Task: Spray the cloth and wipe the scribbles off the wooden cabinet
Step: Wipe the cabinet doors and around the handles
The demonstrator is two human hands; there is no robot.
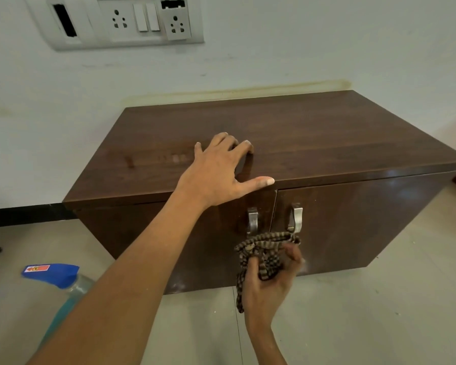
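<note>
A low dark wooden cabinet (pixel 327 143) stands against the wall, with two doors and metal handles (pixel 252 219). My left hand (pixel 216 175) rests open on its top near the front edge, fingers spread. Faint pale marks (pixel 178 158) show on the top just left of that hand. My right hand (pixel 271 280) is in front of the doors, below the handles, shut on a bunched brown checkered cloth (pixel 263 248). A spray bottle (pixel 61 285) with a blue head and blue liquid stands on the floor at the lower left, partly hidden by my left forearm.
A white wall with a socket and switch panel (pixel 121 19) rises behind the cabinet. Pale floor tiles (pixel 379 312) spread in front and to the right. A dark skirting strip (pixel 19 213) runs along the wall at the left.
</note>
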